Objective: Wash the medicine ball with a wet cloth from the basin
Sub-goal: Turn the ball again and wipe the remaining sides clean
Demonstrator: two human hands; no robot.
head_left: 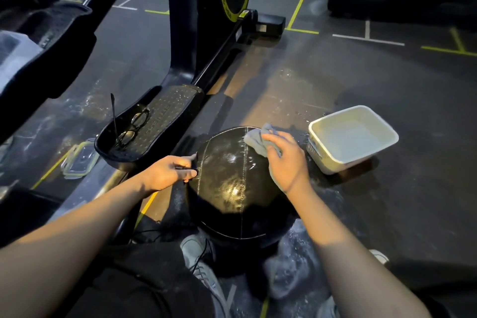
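Head: "FITNESS" on pedal (157, 121)

black ball (232, 183) wet, cloth (254, 141) atop, basin (353, 137) beside

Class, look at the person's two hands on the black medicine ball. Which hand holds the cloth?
The right hand grips the blue-grey cloth, pressing it on the medicine ball beside the basin. The left hand is bare, steadying the ball's side.
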